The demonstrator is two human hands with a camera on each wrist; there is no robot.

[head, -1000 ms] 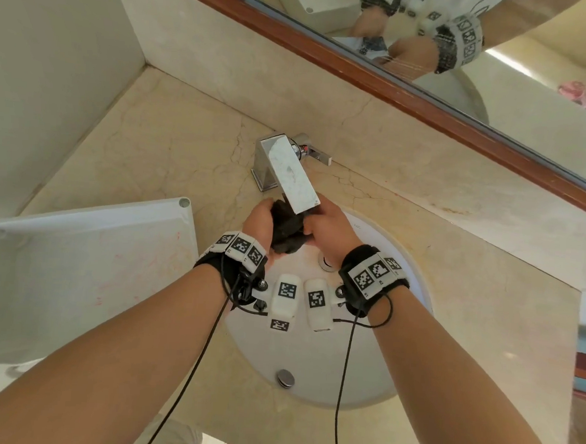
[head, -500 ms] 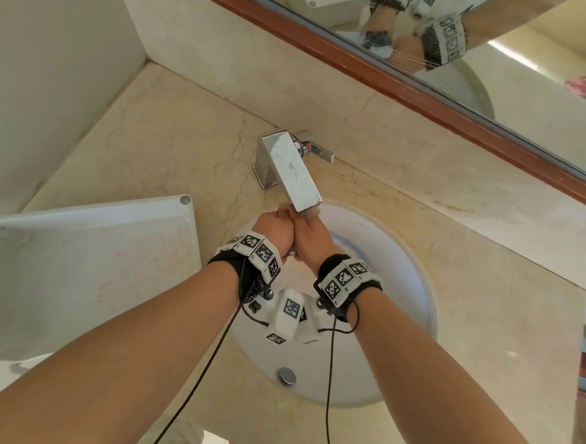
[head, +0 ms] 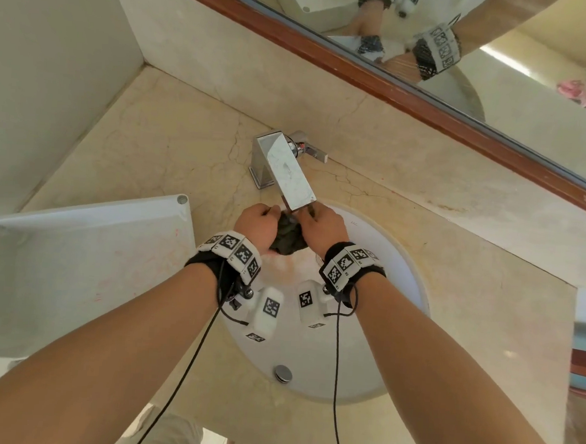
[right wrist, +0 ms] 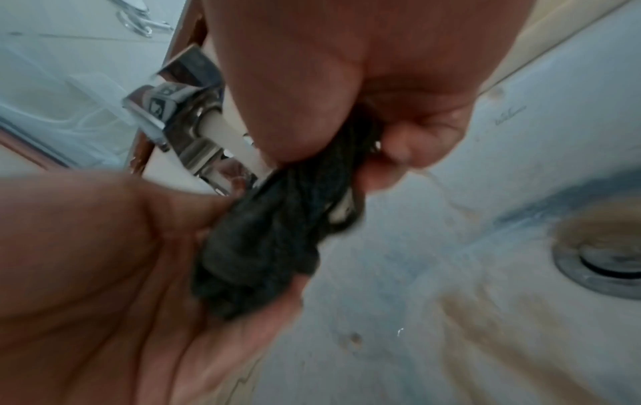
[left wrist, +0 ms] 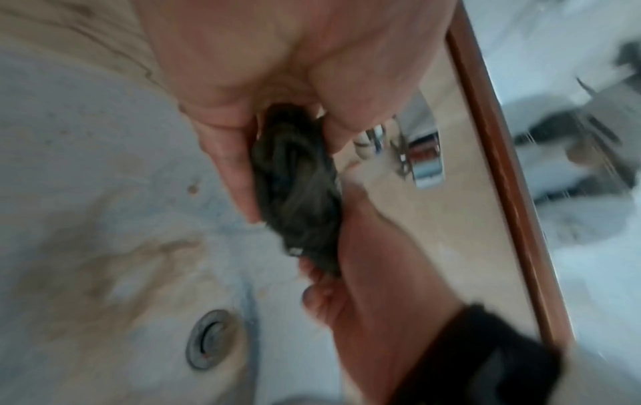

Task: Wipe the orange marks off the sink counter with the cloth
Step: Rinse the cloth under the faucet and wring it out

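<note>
A dark wet cloth [head: 287, 239] is bunched and twisted between both my hands under the tap's spout, over the white basin. My left hand [head: 257, 227] grips one end of the cloth [left wrist: 298, 189] and my right hand [head: 322, 230] grips the other end of the cloth [right wrist: 277, 241]. Orange-brown water stains the basin [right wrist: 485, 323] below the cloth [left wrist: 104, 271]. A faint orange mark [head: 452, 208] shows on the beige counter by the back wall, right of the tap.
The chrome tap [head: 286, 171] stands just behind my hands. A white plastic board [head: 76, 267] lies on the counter at left. The drain plug [head: 282, 373] sits at the basin's near side. A wood-framed mirror [head: 379, 79] runs along the back wall.
My hands pressed tightly together on the cloth half a second ago; now they have parted a little, and the twisted cloth shows between them again under the spout.
</note>
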